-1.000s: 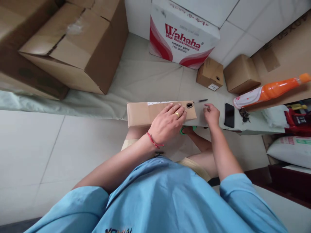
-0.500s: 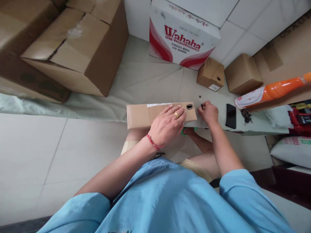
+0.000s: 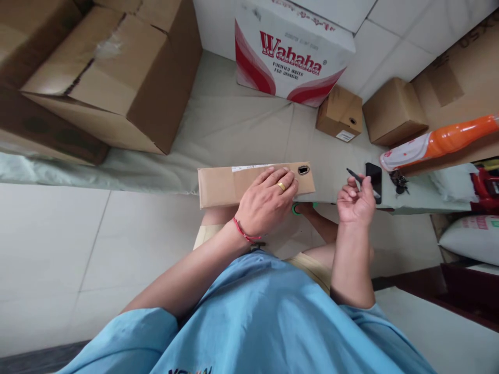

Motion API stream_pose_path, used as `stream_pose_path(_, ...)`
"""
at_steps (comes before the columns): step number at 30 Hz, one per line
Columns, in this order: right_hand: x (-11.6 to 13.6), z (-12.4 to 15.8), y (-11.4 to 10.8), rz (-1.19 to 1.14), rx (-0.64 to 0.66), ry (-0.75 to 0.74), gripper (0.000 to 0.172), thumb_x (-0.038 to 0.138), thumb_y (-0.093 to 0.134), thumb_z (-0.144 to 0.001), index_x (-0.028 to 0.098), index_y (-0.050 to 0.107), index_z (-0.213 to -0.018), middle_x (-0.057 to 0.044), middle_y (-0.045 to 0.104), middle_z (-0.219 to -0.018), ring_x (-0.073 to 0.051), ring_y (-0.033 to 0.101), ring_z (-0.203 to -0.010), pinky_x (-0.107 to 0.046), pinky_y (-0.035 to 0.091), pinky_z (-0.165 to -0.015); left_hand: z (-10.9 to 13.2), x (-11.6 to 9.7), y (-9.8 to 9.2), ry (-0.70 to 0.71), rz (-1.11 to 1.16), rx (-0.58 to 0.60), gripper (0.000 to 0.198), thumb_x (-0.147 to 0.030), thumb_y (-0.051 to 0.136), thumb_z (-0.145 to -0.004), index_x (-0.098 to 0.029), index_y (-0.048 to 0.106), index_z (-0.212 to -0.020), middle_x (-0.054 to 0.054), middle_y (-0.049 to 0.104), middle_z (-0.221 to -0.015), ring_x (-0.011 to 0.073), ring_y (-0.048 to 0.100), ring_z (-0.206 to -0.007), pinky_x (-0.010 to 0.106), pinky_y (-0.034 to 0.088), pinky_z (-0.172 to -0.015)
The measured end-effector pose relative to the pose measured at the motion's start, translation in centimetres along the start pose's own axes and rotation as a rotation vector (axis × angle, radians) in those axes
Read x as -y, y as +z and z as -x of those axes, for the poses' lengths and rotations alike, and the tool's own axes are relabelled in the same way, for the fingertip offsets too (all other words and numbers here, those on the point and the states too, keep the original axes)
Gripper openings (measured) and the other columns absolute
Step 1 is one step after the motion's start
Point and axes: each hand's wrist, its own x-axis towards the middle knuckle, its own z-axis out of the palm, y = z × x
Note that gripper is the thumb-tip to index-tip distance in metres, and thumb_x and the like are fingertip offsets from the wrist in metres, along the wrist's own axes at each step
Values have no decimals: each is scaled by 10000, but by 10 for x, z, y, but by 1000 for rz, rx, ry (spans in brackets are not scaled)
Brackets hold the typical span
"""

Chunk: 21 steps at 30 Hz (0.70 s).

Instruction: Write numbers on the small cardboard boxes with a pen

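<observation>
My left hand [image 3: 267, 195] lies flat across the top of a long brown cardboard box [image 3: 220, 184], fingers stretched out and thumb hidden. The box rests at the front edge of the cloth-covered surface. Near its right end is an oval hole with a dark rim [image 3: 303, 170]. To the right of the box, my right hand [image 3: 355, 200] is raised palm up, fingers closed on a slim dark pen-like tool [image 3: 353, 174]. Its tip points up and left. Whether it is a pen or a knife I cannot tell. A black phone [image 3: 375, 179] lies partly behind this hand.
Large cartons [image 3: 105, 67] stand at the back left. A white and red Wahaha carton [image 3: 290, 57] is at the wall, beside a small box with a hole [image 3: 338, 111]. An orange bottle [image 3: 448, 137] and keys [image 3: 399, 181] are on the right.
My right hand has lifted from the surface beside the box, moved right and turned palm up, with the pen-like tool now in plain sight. My left hand stays on the box.
</observation>
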Motion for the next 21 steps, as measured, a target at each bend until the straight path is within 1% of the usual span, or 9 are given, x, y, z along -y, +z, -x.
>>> stream_pose_path(3, -1, 4, -1, -59, 51, 83, 378, 280, 926, -744, 218, 563, -830, 71, 610, -727, -26, 462, -524, -108, 392, -422, 0, -1, 0, -14, 1, 20, 317, -165, 527, -1074, -171, 724, -1322, 133, 748, -1433, 307, 665, -1412, 514, 502, -1249)
stream_pose_path(5, -2, 8, 0, -81, 71, 88, 444, 221, 924, -688, 223, 486, -760, 103, 479, -630, -31, 425, -505, -106, 362, -402, -1, -2, -1, -19, -4, 23, 314, -168, 533, -1070, -182, 728, -1317, 132, 747, -1430, 309, 664, -1410, 516, 507, -1242)
stream_pose_path(7, -2, 12, 3, -90, 100, 121, 478, 238, 906, -673, 226, 430, -719, 117, 394, -588, -29, 364, -475, -107, 297, -365, -2, -2, -1, -15, -25, 20, 312, -174, 532, -1074, -185, 728, -1316, 131, 748, -1425, 310, 669, -1398, 511, 516, -1227)
stream_pose_path(9, -1, 17, 10, -65, 133, 143, 416, 289, 894, -685, 222, 487, -742, 111, 428, -595, -24, 346, -468, -107, 258, -352, -2, -3, -1, -7, -53, 12, 314, -179, 524, -1082, -179, 728, -1322, 130, 750, -1417, 310, 679, -1376, 503, 524, -1216)
stream_pose_path(11, -1, 24, 20, 14, 175, 124, 341, 332, 896, -707, 215, 605, -840, 88, 541, -648, -23, 367, -479, -107, 247, -360, -2, -3, 0, -2, -69, 11, 326, -180, 521, -1088, -180, 726, -1341, 131, 749, -1415, 306, 685, -1360, 501, 525, -1213)
stream_pose_path(13, -3, 30, 32, 119, 236, 77, 337, 358, 901, -726, 218, 674, -932, 56, 634, -722, -29, 402, -500, -117, 254, -376, -2, -3, 0, -7, -62, 17, 340, -183, 531, -1086, -201, 727, -1362, 132, 747, -1416, 299, 685, -1359, 504, 523, -1216)
stream_pose_path(15, -7, 35, 44, 208, 298, 14, 323, 367, 894, -743, 227, 689, -950, 40, 661, -753, -40, 421, -517, -138, 268, -395, -2, -3, 0, -17, -49, 26, 349, -187, 543, -1081, -226, 731, -1373, 134, 745, -1415, 294, 682, -1362, 509, 523, -1217)
stream_pose_path(19, -19, 36, 63, 371, 317, -188, 210, 402, 790, -860, 234, 666, -883, 59, 565, -668, -55, 363, -490, -190, 264, -431, -2, -3, 0, -20, -46, 26, 366, -172, 549, -1070, -237, 734, -1379, 130, 742, -1422, 293, 678, -1365, 510, 525, -1214)
stream_pose_path(21, -26, 35, 67, 498, 322, -320, 205, 408, 720, -930, 233, 652, -848, 58, 526, -653, -75, 403, -523, -214, 336, -495, -2, -3, 0, -17, -43, 24, 368, -168, 550, -1067, -237, 735, -1378, 129, 740, -1426, 293, 676, -1367, 509, 527, -1210)
